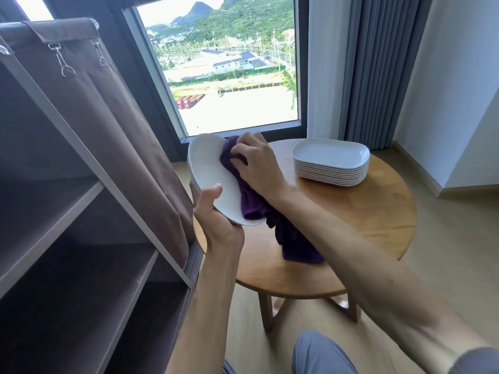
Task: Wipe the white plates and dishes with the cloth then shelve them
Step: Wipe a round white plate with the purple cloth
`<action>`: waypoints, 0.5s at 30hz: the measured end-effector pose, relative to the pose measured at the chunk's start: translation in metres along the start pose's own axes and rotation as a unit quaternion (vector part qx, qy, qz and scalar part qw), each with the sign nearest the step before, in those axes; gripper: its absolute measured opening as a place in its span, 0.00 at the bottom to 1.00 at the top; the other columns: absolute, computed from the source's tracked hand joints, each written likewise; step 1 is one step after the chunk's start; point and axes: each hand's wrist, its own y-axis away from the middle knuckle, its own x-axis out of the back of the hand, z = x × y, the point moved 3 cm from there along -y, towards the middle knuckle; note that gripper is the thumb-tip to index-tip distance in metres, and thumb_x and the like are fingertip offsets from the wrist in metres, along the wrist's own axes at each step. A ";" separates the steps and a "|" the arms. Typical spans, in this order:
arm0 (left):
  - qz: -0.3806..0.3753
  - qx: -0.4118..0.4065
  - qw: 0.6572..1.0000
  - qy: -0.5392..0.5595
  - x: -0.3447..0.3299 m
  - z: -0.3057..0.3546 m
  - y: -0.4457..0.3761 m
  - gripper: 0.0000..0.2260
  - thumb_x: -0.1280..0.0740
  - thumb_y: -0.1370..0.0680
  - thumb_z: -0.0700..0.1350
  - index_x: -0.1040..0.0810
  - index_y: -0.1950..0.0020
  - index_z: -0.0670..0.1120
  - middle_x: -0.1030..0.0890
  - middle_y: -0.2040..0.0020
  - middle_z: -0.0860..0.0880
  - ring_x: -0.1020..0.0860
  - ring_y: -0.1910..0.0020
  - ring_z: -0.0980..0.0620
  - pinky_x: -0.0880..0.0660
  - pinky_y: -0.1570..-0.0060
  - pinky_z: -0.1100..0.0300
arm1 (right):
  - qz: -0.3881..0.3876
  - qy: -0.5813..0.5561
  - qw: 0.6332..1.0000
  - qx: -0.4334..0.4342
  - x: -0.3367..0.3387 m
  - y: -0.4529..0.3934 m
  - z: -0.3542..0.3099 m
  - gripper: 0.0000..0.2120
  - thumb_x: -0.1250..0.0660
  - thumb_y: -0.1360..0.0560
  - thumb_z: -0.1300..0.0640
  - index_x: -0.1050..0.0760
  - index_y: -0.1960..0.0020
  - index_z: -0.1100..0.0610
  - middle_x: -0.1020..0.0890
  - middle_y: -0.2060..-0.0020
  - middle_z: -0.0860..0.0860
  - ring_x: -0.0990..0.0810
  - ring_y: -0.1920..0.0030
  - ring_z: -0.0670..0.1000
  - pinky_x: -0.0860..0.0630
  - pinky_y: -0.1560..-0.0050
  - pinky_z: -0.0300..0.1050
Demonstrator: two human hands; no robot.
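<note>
A tall brown fabric-covered shelf unit [81, 211] fills the left side, its cover drawn back and its shelves bare as far as can be seen. Beside it stands a round wooden table [351, 238] on pale flooring, below a window [229, 63] with grey curtains [378, 63] to its right. On the far side of the table sits a stack of white plates [330, 163], apparently waiting to be wiped.

The wiping step is in hand. The left hand [216, 214] grips a white dish [210, 171] by its lower rim, thumb on the inner face and fingers curled underneath, holding it tilted above the table's near-left edge. The right hand [253, 163] clutches a purple cloth [259, 209] and presses it against the dish's inner face; the cloth's loose end hangs down to the tabletop.

The next move is likely to finish the face, perhaps turn the dish for its back, then carry it left onto a shelf, which calls for a firm one-handed hold.
</note>
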 end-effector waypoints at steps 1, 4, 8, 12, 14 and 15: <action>0.004 -0.009 1.000 -0.007 0.002 -0.001 -0.002 0.40 0.30 0.39 0.46 0.29 0.27 0.37 0.22 0.38 0.33 0.22 0.42 0.37 0.24 0.42 0.43 | 0.006 0.005 1.000 0.006 0.001 0.006 0.004 0.03 0.29 0.27 0.67 0.16 0.56 0.66 0.17 0.53 0.58 0.23 0.48 0.61 0.26 0.46 0.51; 0.018 -0.035 0.999 -0.023 0.004 -0.006 -0.004 0.40 0.30 0.39 0.47 0.29 0.27 0.37 0.22 0.39 0.34 0.22 0.41 0.33 0.24 0.42 0.39 | -0.010 -0.006 1.000 -0.026 0.002 0.023 0.011 0.05 0.29 0.28 0.67 0.14 0.56 0.63 0.15 0.54 0.56 0.21 0.50 0.60 0.26 0.49 0.50; 0.019 -0.103 0.992 -0.069 0.008 -0.016 -0.015 0.39 0.31 0.38 0.46 0.30 0.26 0.41 0.27 0.33 0.32 0.26 0.34 0.30 0.25 0.39 0.34 | -0.151 -0.015 0.983 -0.105 0.000 0.045 0.013 0.08 0.28 0.31 0.60 0.12 0.55 0.53 0.14 0.58 0.50 0.19 0.54 0.55 0.23 0.50 0.49; 0.047 -0.082 0.993 -0.075 0.016 -0.028 -0.026 0.39 0.31 0.37 0.49 0.30 0.25 0.43 0.27 0.30 0.35 0.27 0.31 0.33 0.27 0.32 0.33 | -0.250 -0.206 0.931 -0.169 0.005 0.054 0.008 0.06 0.26 0.31 0.61 0.13 0.60 0.51 0.16 0.69 0.42 0.21 0.65 0.39 0.26 0.59 0.34; 0.058 -0.022 0.998 -0.014 0.015 -0.032 -0.030 0.40 0.31 0.37 0.48 0.30 0.25 0.40 0.24 0.32 0.35 0.24 0.34 0.34 0.29 0.29 0.37 | -0.236 -0.336 0.891 -0.193 0.006 0.058 0.002 0.07 0.27 0.29 0.63 0.14 0.60 0.52 0.15 0.67 0.46 0.21 0.64 0.42 0.26 0.59 0.36; 0.064 -0.008 0.998 0.011 0.013 -0.032 -0.028 0.39 0.31 0.36 0.47 0.29 0.26 0.37 0.23 0.37 0.36 0.23 0.38 0.35 0.27 0.32 0.39 | -0.216 -0.383 0.877 -0.194 0.005 0.060 -0.002 0.07 0.27 0.28 0.63 0.14 0.60 0.52 0.15 0.65 0.48 0.20 0.63 0.44 0.25 0.59 0.37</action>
